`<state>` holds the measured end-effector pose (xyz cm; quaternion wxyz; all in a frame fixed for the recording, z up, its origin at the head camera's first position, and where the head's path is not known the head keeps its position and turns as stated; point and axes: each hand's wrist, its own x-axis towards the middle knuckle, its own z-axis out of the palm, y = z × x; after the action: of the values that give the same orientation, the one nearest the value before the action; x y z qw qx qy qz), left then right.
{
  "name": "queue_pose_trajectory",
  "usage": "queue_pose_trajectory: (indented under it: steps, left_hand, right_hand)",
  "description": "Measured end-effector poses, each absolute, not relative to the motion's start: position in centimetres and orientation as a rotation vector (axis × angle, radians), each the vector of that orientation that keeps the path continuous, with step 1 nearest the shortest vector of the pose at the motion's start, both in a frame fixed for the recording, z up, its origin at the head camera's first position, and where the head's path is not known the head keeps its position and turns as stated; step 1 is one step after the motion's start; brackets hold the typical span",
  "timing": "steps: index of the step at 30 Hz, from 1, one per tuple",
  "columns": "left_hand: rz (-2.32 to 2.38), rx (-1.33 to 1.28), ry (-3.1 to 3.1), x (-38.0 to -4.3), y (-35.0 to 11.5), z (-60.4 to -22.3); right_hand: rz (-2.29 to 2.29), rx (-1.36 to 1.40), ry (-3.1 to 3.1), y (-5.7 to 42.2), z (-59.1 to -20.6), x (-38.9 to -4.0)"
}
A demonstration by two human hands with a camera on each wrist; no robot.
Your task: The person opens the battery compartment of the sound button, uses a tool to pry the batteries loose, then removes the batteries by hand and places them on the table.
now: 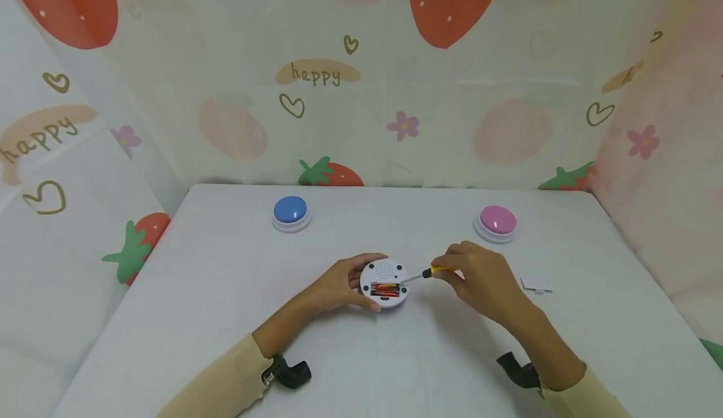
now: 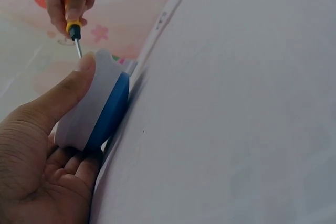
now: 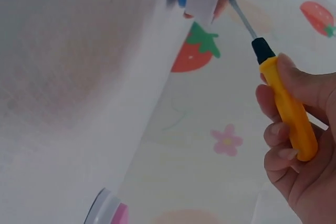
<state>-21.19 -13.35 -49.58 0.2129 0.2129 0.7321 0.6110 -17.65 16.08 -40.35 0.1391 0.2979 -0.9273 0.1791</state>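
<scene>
My left hand (image 1: pixel 341 285) grips a round white push button (image 1: pixel 386 270) by its rim, thumb on the near side and fingers on the far side. Its underside faces up, with the blue dome (image 2: pixel 111 113) downward in the left wrist view. Two red batteries (image 1: pixel 385 289) lie in its uncovered battery compartment. My right hand (image 1: pixel 480 278) holds a screwdriver (image 3: pixel 289 109) by its yellow handle, thumb along one side and fingers curled round the other. In the head view, the screwdriver's tip appears at the right edge of the batteries; actual contact is unclear.
A blue push button (image 1: pixel 290 211) stands at the back left of the white table (image 1: pixel 226 255), and a pink push button (image 1: pixel 498 222) at the back right. Right of my right hand lies a small white cover (image 1: pixel 536 285). A strawberry-patterned curtain (image 1: pixel 361 123) surrounds the table's back and sides.
</scene>
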Motion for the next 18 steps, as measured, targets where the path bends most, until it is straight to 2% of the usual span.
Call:
queue_pose_trajectory:
  steps: [18]
  left_hand:
    - [1.671, 0.621, 2.044, -21.2, -13.4, -49.6]
  right_hand:
    - [0.503, 0.985, -2.678, 15.0, -39.7, -16.6]
